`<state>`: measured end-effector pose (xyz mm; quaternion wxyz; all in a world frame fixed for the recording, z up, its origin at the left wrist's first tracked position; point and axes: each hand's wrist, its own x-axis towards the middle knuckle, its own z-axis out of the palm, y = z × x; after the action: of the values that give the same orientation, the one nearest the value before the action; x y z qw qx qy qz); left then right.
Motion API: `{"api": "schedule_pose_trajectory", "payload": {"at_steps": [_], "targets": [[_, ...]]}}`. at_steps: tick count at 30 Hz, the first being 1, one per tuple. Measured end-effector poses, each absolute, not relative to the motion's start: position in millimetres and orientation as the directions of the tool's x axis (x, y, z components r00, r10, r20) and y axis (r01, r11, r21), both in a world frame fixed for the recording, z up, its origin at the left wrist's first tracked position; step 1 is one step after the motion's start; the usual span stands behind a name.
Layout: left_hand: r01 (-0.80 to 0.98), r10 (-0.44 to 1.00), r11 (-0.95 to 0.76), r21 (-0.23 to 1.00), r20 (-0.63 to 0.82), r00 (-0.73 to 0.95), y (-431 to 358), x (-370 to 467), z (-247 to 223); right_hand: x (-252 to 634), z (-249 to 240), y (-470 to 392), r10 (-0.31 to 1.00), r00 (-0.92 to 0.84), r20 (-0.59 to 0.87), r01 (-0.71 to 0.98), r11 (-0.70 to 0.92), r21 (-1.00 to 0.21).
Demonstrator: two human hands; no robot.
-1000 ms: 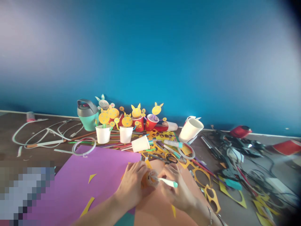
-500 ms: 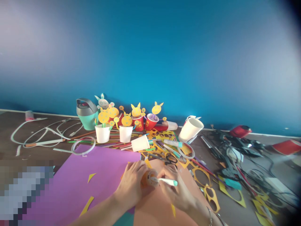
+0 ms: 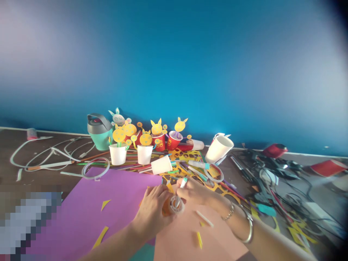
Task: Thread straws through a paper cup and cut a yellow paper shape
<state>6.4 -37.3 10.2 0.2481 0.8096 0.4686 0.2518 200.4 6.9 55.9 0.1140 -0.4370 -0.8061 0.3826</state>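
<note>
My left hand is closed around the side of a clear, round, orange-tinted thing, which looks like a small jar or ring. Its exact kind is hard to make out. At its far right rim, my right hand grips a white marker with a green end, held nearly upright. The marker's tip is hidden by the fingers. Under both hands lies a salmon-coloured sheet, overlapping a purple sheet. A white stick and a yellow paper scrap rest near my right wrist.
White cups and red cups with yellow paper animal heads stand along the blue wall. A teal-and-grey jug is left of them. A tipped white cup, cut yellow paper and tangled black cables cover the back and right.
My right hand has moved from the right side of the round thing to its far side, and the marker has swung from nearly flat to upright. My left hand stays in place.
</note>
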Motion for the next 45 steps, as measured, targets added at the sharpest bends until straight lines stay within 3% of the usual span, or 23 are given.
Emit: {"api": "schedule_pose_trajectory", "payload": {"at_steps": [2,6,15,19,24,28,33,45], "targets": [[0.639,0.883,-0.44,0.631,0.174,0.436,-37.5,5.9,9.8,194.0,63.8,13.4,0.758,-0.606,-0.24,0.667,0.322,-0.672],[0.646,0.882,-0.436,0.626,0.155,0.446,-37.5,5.4,13.0,177.2,81.4,16.7,0.801,-0.464,-0.379,0.846,0.274,-0.457],[0.631,0.884,-0.432,0.645,0.163,0.439,-38.0,6.2,16.2,152.0,97.2,-1.0,0.787,-0.556,-0.266,0.83,0.512,-0.221],[0.641,0.885,-0.435,0.632,0.17,0.434,-38.7,6.5,14.9,162.1,94.4,-1.9,0.785,-0.582,-0.212,0.806,0.523,-0.276],[0.624,0.87,-0.476,0.62,0.225,0.439,-39.2,5.0,6.5,196.6,100.2,-10.4,0.849,-0.522,-0.078,0.755,0.417,-0.506],[0.625,0.87,-0.479,0.616,0.234,0.435,-38.8,4.8,4.1,214.1,85.0,-28.8,0.812,-0.558,0.169,0.67,0.562,-0.486],[0.635,0.871,-0.471,0.612,0.21,0.444,-38.4,5.5,7.5,217.1,58.1,-48.7,0.703,-0.616,0.357,0.609,0.712,-0.35],[0.614,0.863,-0.472,0.633,0.191,0.467,-38.6,2.9,12.0,212.3,51.8,-56.5,0.65,-0.654,0.388,0.585,0.759,-0.286]]}}
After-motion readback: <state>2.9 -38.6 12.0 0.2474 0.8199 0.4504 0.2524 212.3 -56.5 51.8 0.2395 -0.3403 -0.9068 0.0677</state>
